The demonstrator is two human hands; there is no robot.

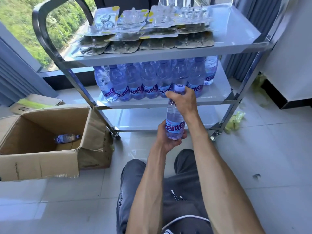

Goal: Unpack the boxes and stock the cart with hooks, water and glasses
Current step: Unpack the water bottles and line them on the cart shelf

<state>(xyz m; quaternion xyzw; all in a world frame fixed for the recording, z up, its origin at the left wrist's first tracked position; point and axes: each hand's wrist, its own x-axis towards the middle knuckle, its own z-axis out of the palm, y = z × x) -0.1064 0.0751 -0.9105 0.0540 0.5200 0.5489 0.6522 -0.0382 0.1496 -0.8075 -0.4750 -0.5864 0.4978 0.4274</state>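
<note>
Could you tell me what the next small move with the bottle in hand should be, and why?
Probably stand the held bottle on the middle shelf, right of the front row of bottles. Both the left hand and right hand have a grip on it, and bare shelf shows there.

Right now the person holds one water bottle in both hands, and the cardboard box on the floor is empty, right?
Not quite. The bottle is held by both the left hand and right hand, but the head view shows the cardboard box holds one last bottle lying inside.
</note>
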